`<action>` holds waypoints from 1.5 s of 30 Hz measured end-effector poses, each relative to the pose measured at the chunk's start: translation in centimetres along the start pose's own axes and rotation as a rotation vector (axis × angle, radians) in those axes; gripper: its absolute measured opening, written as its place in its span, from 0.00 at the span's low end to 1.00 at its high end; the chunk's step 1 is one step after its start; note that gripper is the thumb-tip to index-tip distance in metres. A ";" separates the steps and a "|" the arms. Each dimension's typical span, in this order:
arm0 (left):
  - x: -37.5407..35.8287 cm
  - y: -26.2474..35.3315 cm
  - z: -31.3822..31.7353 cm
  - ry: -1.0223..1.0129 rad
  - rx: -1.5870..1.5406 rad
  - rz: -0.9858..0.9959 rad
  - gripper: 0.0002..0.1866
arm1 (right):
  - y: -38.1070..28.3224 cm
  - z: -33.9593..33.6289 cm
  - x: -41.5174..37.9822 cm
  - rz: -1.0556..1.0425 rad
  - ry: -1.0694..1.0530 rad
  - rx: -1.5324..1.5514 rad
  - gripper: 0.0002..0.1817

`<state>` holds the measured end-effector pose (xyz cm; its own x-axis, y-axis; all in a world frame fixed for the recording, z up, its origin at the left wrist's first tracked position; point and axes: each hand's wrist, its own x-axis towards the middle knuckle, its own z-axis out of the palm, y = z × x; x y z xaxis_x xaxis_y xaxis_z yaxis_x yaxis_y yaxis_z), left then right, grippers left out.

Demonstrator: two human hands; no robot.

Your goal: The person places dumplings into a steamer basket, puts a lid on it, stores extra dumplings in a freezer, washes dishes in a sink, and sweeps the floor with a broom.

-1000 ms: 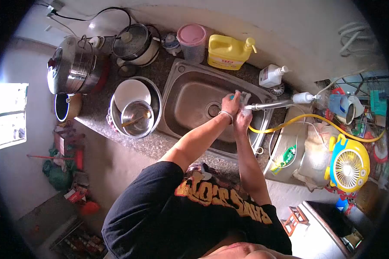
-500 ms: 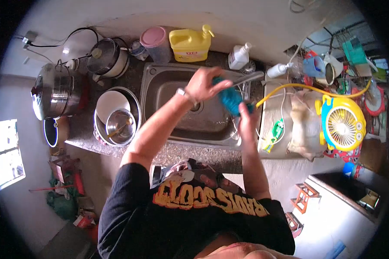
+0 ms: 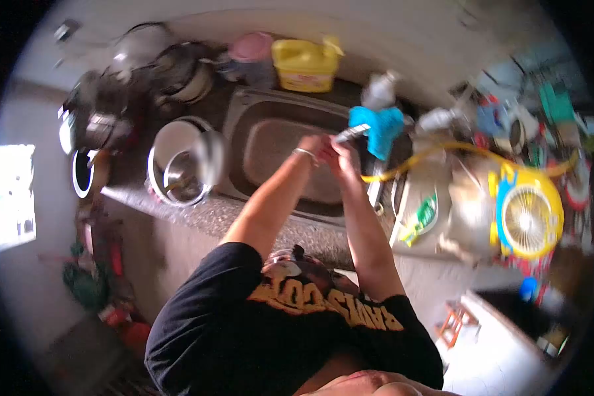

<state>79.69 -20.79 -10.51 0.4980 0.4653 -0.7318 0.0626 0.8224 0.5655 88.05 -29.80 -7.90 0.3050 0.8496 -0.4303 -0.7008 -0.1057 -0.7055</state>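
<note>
Over the middle of the sink (image 3: 264, 142), my left hand (image 3: 315, 148) and my right hand (image 3: 340, 160) touch each other just below the tip of the metal faucet (image 3: 352, 134). Motion blur smears the fingers of both hands, and anything between them cannot be made out. A light bracelet circles my left wrist. The blue cloth (image 3: 384, 131) hangs draped over the faucet at the sink's right side, apart from my hands. A yellow hose (image 3: 409, 164) runs right from beside my right wrist.
Left of the sink stand a basin (image 3: 155, 155) with bowls and several pots. Behind it are a yellow jug (image 3: 305, 66), a pink-lidded container (image 3: 251, 47) and a white bottle (image 3: 380, 91). A yellow fan (image 3: 527, 214) and a green packet (image 3: 426, 212) lie to the right.
The blue cloth has left my hands and now hangs over the faucet. My right hand has moved left to meet my left hand under the faucet tip. The view has shifted slightly.
</note>
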 end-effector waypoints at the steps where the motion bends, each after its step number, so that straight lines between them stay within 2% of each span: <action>1: 0.3 -0.2 0.2 0.044 0.124 0.008 0.12 | 1.0 -1.1 2.1 -0.038 -0.005 -0.218 0.11; 2: -0.3 -0.3 0.5 0.020 0.094 0.119 0.08 | -1.5 0.8 0.3 -0.076 0.177 -0.652 0.12; 3: -1.0 -0.4 1.4 0.003 0.073 0.242 0.08 | 2.3 -5.9 4.9 -0.299 0.031 -0.681 0.12; 4: 1.0 -1.4 1.7 0.232 0.379 0.408 0.09 | -2.5 -1.2 0.7 -0.363 0.193 -1.182 0.10; 5: -0.8 0.4 2.1 0.188 0.382 0.286 0.10 | -0.6 -5.7 3.1 -0.490 0.149 -0.980 0.09; 6: -2.6 1.5 2.9 0.133 0.371 0.160 0.12 | -1.2 -7.0 3.2 -0.655 0.080 -0.888 0.12; 7: -0.3 -0.4 3.1 0.149 0.178 0.284 0.08 | -2.1 -7.8 3.2 -0.660 0.055 -0.934 0.12; 8: -0.1 -0.4 3.0 0.170 0.423 0.326 0.06 | -2.9 -8.2 3.4 -0.597 0.054 -1.075 0.12; 10: -1.3 -0.1 3.3 0.184 1.017 0.713 0.13 | -4.1 -9.2 3.6 -0.503 0.037 -1.346 0.12; 11: -3.0 -0.2 3.6 0.266 0.812 0.508 0.12 | -4.7 -9.7 3.8 -0.483 0.022 -1.458 0.13; 13: -5.3 -0.6 2.4 0.224 0.921 0.577 0.13 | -5.8 -10.5 4.1 -0.442 -0.006 -1.535 0.15; 15: -2.2 -2.7 -0.2 0.161 1.650 0.814 0.13 | -7.1 -12.2 4.7 -0.336 -0.031 -1.389 0.20; 17: -7.8 -2.9 -3.0 0.126 1.077 0.626 0.11 | -8.4 -12.1 2.4 -0.366 0.209 -1.270 0.23; 18: -10.4 -3.1 -4.5 0.104 0.839 0.569 0.12 | -8.4 -12.0 2.2 -0.539 0.179 -1.153 0.23; 19: -11.5 -4.0 -6.3 0.125 0.897 0.701 0.11 | -8.1 -13.3 2.6 -0.701 0.148 -1.028 0.23; 20: -12.8 -4.5 -8.9 0.010 1.100 0.875 0.11 | -8.3 -14.2 3.3 -0.726 0.109 -1.104 0.20; 21: -13.5 -6.2 -11.9 -0.122 1.085 0.834 0.13 | -8.4 -16.5 4.9 -0.754 0.070 -1.176 0.18; 22: -22.6 -4.3 -12.9 -0.197 0.817 0.621 0.14 | -8.2 -15.9 5.0 -0.790 0.075 -1.244 0.17; 23: -27.1 -5.5 -15.2 -0.118 0.545 0.450 0.19 | -7.2 -14.3 4.8 -0.818 0.109 -1.307 0.16; 24: -30.3 -7.3 -19.3 -0.097 0.474 0.381 0.27 | -5.8 -12.4 4.1 -0.863 0.166 -1.340 0.15; 25: -37.5 -6.7 -21.5 0.024 0.393 0.275 0.30 | -4.8 -10.0 2.7 -0.919 0.208 -1.353 0.14; 26: -41.2 -9.3 -25.3 0.180 0.128 0.281 0.29 | -3.5 -7.8 1.5 -0.971 0.233 -1.354 0.14; 27: -44.8 -12.6 -29.2 0.318 -0.145 0.408 0.29 | -1.9 -5.7 0.2 -1.013 0.244 -1.353 0.13; 28: -44.3 -20.7 -36.0 0.300 -0.489 0.644 0.29 | -0.1 -3.9 -1.2 -1.044 0.246 -1.354 0.12; 29: -47.6 -25.3 -37.0 0.422 -0.939 0.683 0.22 | 1.9 -2.2 -2.5 -1.062 0.232 -1.359 0.12; 32: -54.7 -34.2 -41.4 0.827 -0.650 0.528 0.18 | 9.6 2.5 -7.0 -1.019 0.138 -1.377 0.10; 36: -62.1 -39.4 -50.0 1.284 -0.191 0.264 0.12 | 21.2 7.2 -13.5 -0.756 -0.027 -1.402 0.07; 37: -64.1 -35.7 -50.6 1.448 -0.115 0.415 0.09 | 23.9 8.2 -14.9 -0.657 -0.080 -1.413 0.07; 38: -65.6 -33.3 -52.6 1.459 -0.044 0.505 0.10 | 26.5 9.4 -15.9 -0.544 -0.166 -1.408 0.07; 39: -68.4 -28.0 -52.0 1.425 -0.133 0.694 0.10 | 29.1 10.9 -16.8 -0.431 -0.276 -1.384 0.07; 40: -71.4 -23.5 -51.9 1.352 -0.002 0.731 0.10 | 30.7 14.7 -19.2 -0.338 -0.387 -1.360 0.06; 41: -74.0 -19.3 -51.4 1.236 0.073 0.983 0.10 | 31.7 19.4 -20.5 -0.192 -0.725 -1.376 0.07; 43: -77.2 -12.9 -51.5 0.914 0.099 1.480 0.10 | 35.6 28.5 -24.2 -0.305 -0.925 -1.523 0.08; 45: -81.0 -7.6 -50.2 0.545 0.128 1.652 0.11 | 39.3 35.0 -24.7 -0.106 -0.907 -1.496 0.07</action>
<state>-4.52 -48.28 25.37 -0.2183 0.7858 0.5787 -0.0918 -0.6069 0.7895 30.44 -36.88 -5.30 -0.4838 0.8230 -0.2978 0.5999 0.0641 -0.7975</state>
